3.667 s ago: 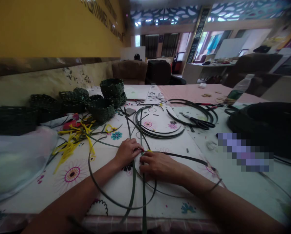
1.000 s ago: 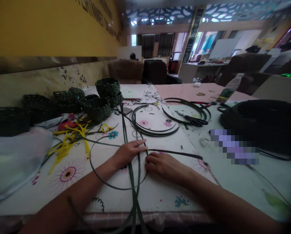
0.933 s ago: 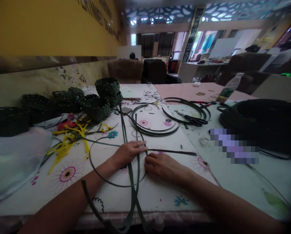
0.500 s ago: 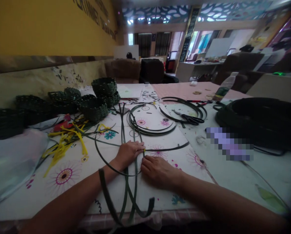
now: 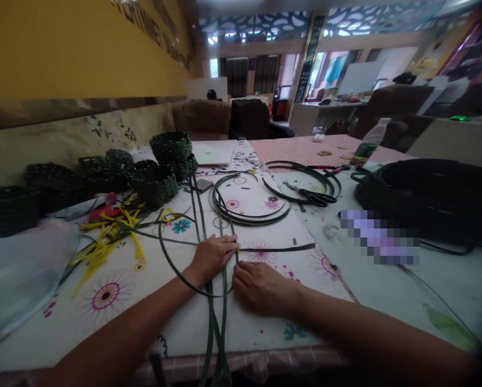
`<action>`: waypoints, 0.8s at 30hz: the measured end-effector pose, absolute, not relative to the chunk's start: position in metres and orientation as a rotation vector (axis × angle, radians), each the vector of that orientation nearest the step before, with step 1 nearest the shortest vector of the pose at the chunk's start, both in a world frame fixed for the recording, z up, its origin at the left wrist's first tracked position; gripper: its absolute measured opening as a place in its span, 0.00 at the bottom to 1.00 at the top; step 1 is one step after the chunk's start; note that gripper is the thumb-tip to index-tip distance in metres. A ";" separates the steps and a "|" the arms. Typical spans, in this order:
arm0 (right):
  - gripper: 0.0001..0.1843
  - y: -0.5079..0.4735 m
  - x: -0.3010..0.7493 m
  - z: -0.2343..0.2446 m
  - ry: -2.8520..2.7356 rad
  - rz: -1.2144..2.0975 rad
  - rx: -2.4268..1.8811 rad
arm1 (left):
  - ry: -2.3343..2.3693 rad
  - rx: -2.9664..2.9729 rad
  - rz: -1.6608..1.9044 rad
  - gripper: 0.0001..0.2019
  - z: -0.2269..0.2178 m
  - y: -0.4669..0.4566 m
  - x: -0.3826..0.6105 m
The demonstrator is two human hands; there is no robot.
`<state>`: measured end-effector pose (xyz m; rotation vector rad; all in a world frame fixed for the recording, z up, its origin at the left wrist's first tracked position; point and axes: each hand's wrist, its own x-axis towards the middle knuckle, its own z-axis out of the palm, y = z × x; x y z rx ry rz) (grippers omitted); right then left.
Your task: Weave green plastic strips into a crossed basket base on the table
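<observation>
My left hand [image 5: 212, 259] lies across several long dark green plastic strips [image 5: 214, 322] where they cross, just above a small yellow piece [image 5: 238, 250]. My right hand [image 5: 261, 289] presses its fingertips against the same strips just below. One strip [image 5: 277, 248] runs off to the right from between my hands, and a big loop [image 5: 172, 263] curves round under my left wrist. Other strips trail down over the table edge. Both hands rest on a floral white tablecloth [image 5: 115, 306].
Woven dark green baskets [image 5: 154, 183] stand at the left, beside yellow strips [image 5: 107, 236] and a plastic bag [image 5: 15, 263]. Strip coils [image 5: 249, 210], scissors [image 5: 311, 198], a large black coil [image 5: 430, 199] and a water bottle [image 5: 370, 141] lie ahead and right.
The trailing strips have dropped from loose curled ends to longer runs over the table edge. My hands stay at the crossing, and the view has drifted slightly.
</observation>
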<state>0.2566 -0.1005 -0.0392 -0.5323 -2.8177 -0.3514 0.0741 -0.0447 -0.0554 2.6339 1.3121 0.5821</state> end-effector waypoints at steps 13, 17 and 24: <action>0.09 -0.098 0.263 -0.028 -2.720 -0.049 -0.492 | 1.297 2.650 0.556 0.13 -0.055 -0.045 0.074; 0.15 -0.083 0.269 -0.026 -2.396 0.154 -0.676 | 1.267 2.656 0.620 0.13 -0.055 -0.046 0.074; 0.13 -0.075 0.263 -0.031 -2.539 0.234 -1.210 | 1.006 2.622 0.947 0.11 -0.045 -0.048 0.053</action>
